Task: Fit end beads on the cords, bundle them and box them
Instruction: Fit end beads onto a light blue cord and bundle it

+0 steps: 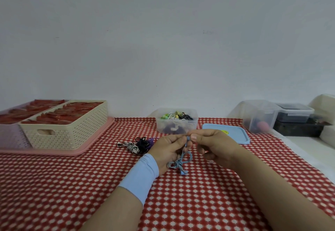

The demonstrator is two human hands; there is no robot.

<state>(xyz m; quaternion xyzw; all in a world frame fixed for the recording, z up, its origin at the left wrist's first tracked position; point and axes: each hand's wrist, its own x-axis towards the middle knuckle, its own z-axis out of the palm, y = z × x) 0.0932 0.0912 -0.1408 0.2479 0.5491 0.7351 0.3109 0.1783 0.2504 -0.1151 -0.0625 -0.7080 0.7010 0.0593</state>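
Left hand point(169, 149), with a pale blue wristband point(143, 174) on the wrist, had its fingers curled round the blue cord point(181, 161) and pinched it just under a small blue bead point(188, 138). The right hand point(213, 145), at three o'clock from the left and almost touching it, pinched that bead between thumb and forefinger, its other fingers curled loosely beneath. Below the two hands the cord hung in loose loops over the red-and-white checked table point(181, 203), and a second blue end bead point(184, 173) sat at its lowest point, at six o'clock from the pinch.

Sweeping from the left edge: a pink basket point(10, 132) and, touching it on its right, a cream perforated basket point(72, 127), both filled with red items too blurred to name, stood on a pink tray point(87, 149) at ten o'clock from the hands. Nearer, at nine to ten o'clock and just beside the left hand, three bundled cords lay on the table close together: a black-and-white bundle point(131, 146), a black bundle point(143, 142) and a purple bundle point(151, 141). At twelve o'clock stood an open clear tub point(176, 122) holding more bundled cords in mixed colours. At one o'clock its blue lid point(237, 136) lay flat behind the right hand. At two o'clock a clear container point(259, 116) leaned tilted, and right of it a dark-filled lidded container point(295, 114) rested on a black box point(297, 129).
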